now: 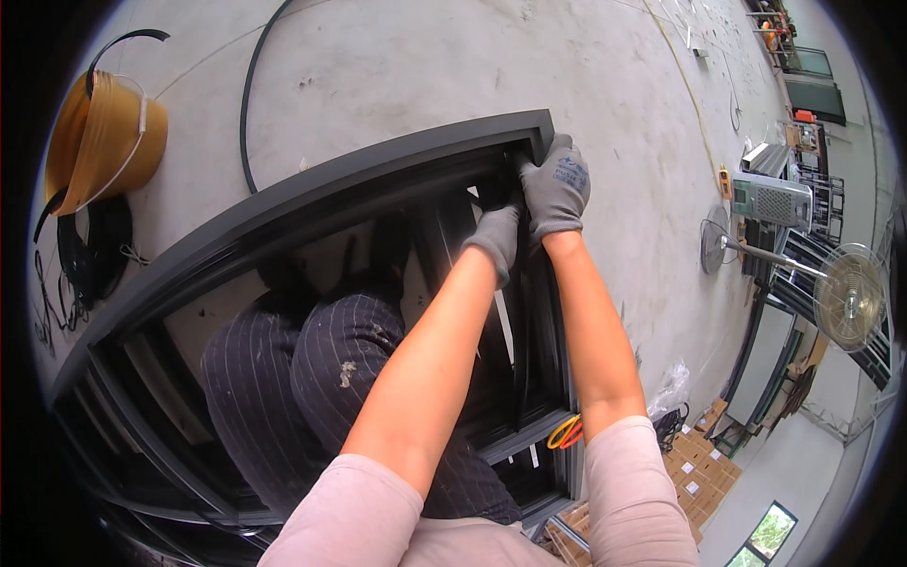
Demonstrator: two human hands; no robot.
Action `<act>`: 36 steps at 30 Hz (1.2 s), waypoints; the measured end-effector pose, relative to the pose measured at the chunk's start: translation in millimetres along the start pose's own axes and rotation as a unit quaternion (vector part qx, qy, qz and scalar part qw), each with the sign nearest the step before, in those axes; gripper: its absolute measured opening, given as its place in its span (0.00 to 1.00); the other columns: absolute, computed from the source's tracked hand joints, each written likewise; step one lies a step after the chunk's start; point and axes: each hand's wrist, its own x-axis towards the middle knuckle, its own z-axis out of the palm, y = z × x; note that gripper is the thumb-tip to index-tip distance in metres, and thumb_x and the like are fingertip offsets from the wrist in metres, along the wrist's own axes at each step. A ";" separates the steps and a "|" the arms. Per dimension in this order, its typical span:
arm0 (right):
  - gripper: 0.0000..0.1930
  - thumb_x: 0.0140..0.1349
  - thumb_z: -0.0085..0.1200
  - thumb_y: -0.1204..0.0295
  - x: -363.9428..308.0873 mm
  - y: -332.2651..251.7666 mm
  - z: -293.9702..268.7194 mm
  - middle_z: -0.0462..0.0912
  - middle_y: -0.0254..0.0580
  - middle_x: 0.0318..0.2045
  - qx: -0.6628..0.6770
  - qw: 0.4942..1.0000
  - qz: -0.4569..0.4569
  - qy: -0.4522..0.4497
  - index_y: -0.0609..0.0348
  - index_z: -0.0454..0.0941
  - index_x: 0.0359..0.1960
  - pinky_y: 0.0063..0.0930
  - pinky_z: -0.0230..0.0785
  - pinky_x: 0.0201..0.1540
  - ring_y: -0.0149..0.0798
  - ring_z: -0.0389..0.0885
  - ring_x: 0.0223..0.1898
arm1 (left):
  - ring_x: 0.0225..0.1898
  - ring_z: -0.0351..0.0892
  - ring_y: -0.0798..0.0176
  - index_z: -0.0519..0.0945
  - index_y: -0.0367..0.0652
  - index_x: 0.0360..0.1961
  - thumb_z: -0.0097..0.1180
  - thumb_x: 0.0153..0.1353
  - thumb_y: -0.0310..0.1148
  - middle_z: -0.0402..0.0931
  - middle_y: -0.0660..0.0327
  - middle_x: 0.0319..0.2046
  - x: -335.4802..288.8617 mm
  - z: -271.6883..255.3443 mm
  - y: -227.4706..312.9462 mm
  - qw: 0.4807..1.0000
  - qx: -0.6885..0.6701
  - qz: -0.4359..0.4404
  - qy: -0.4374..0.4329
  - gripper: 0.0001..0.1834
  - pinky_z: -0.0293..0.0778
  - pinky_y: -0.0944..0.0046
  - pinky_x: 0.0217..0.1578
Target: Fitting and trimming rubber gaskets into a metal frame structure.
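Observation:
A large dark grey metal frame (350,163), like a window or door frame, lies tilted around my legs. My right hand (556,186), in a grey work glove, is wrapped over its far right corner. Just below and to the left, my left hand (496,238), gloved the same way, reaches inside that corner. Its fingers are hidden against the dark profile, so any grip there does not show. A thin black strip (522,345) hangs below my hands along the inner side of the frame; I cannot tell if either hand touches it.
At the far left a yellow bucket (142,142) lies tipped beside coiled black strip (106,248). Another black strip (248,104) runs along the floor. Right of me stand a fan (850,298), a grey metal box (773,200) and stacked cartons (699,477). Orange-yellow loops (565,432) hang by the frame.

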 end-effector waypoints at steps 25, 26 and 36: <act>0.22 0.49 0.65 0.60 -8.8 13.2 -0.1 0.80 0.52 0.38 0.024 0.999 0.018 -0.035 0.61 0.72 0.39 0.42 0.74 0.45 0.53 0.80 0.43 | 0.54 0.74 0.38 0.78 0.34 0.47 0.40 0.67 0.48 0.76 0.38 0.49 -21.4 19.4 -2.2 0.922 0.350 0.016 0.165 0.26 0.70 0.47 0.52; 0.22 0.49 0.65 0.60 -7.6 16.0 1.0 0.80 0.52 0.38 0.030 0.999 0.018 -0.042 0.61 0.72 0.39 0.43 0.74 0.45 0.53 0.80 0.43 | 0.54 0.73 0.37 0.77 0.34 0.48 0.39 0.67 0.51 0.75 0.37 0.50 -34.9 27.7 -8.5 0.898 0.418 0.009 0.138 0.29 0.70 0.47 0.53; 0.26 0.52 0.64 0.56 -47.5 39.3 -14.9 0.80 0.56 0.40 0.020 0.992 0.055 -0.113 0.63 0.69 0.44 0.43 0.73 0.48 0.54 0.80 0.46 | 0.19 0.78 0.55 0.73 0.36 0.43 0.48 0.66 0.45 0.78 0.52 0.26 -57.4 44.8 -11.9 0.978 0.174 -0.044 0.107 0.20 0.72 0.58 0.19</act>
